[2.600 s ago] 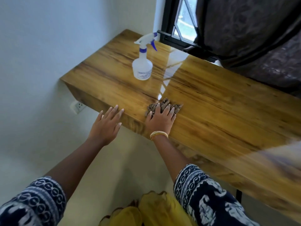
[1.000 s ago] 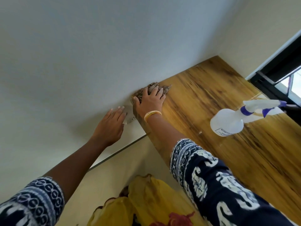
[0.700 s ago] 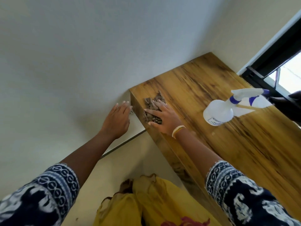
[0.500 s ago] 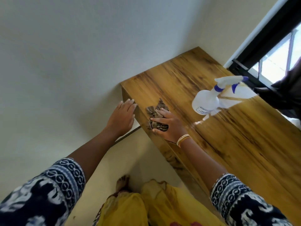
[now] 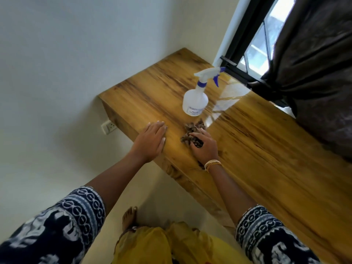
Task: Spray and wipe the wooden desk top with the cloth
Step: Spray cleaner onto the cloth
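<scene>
Nearest the camera, yellow trousers and a bare foot are being seen on the pale floor. Both forearms are being reached forward out of dark patterned sleeves toward the desk.

The left hand is being laid flat, palm down, at the desk's near edge, fingers spread loosely and together with nothing held under them. The right hand, with gold bangles being worn at the wrist, is being pressed down on the cloth; the fingers are being curled over the crumpled brown fabric, which is being bunched beneath and ahead of them on the wood. The two hands are being kept near each other but apart.

Just beyond the cloth, the bottle is being left upright on the desk, well toward the window side. It is translucent white with a white trigger head and blue collar and lever; how much liquid is being held inside cannot be told. A small label is being shown low on its front, with print too small to read.

Under the desk's left end, a socket is being seen on the wall. Farthest off, a black window frame and dark curtain are being seen.
</scene>
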`<state>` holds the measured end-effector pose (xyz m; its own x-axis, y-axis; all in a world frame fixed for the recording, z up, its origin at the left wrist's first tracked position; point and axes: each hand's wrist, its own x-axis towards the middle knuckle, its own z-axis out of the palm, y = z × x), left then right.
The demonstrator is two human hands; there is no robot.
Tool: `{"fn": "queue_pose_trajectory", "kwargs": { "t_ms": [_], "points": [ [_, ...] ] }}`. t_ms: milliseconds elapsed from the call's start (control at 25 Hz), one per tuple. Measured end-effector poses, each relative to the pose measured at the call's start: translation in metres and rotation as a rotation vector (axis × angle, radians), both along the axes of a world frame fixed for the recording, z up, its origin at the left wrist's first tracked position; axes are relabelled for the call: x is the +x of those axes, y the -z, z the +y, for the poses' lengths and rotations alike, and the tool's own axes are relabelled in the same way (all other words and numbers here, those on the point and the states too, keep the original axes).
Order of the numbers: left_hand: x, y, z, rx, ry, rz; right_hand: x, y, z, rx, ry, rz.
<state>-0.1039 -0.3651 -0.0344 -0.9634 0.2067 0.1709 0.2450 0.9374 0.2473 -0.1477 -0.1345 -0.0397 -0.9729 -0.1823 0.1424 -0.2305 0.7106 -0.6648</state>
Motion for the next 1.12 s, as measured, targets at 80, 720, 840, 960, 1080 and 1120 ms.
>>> {"fn": "queue_pose_trajectory", "kwargs": {
  "t_ms": [80, 720, 840, 960, 1080, 1120],
  "points": [
    [-0.007, -0.007, 0.018, 0.037, 0.022, 0.007, -0.005, -0.01, 0.011, -0.086, 0.1, -0.038],
    [-0.165, -0.074, 0.074, 0.832, -0.157, -0.184, -0.102, -0.073, 0.07, -1.842, 0.28, -0.61],
    [-0.196, -0.079, 0.078, 0.896, -0.087, -0.236, -0.12, -0.078, 0.068, -1.844, 0.307, -0.603],
    [-0.214, -0.086, 0.084, 0.842, 0.0, -0.296, -0.134, -0.078, 0.07, -1.827, 0.36, -0.597],
    [-0.227, -0.094, 0.094, 0.897, 0.132, -0.352, -0.145, -0.081, 0.076, -1.802, 0.358, -0.602],
    [-0.227, -0.098, 0.099, 0.949, 0.184, -0.377, -0.146, -0.082, 0.079, -1.791, 0.357, -0.606]
  ]
}}
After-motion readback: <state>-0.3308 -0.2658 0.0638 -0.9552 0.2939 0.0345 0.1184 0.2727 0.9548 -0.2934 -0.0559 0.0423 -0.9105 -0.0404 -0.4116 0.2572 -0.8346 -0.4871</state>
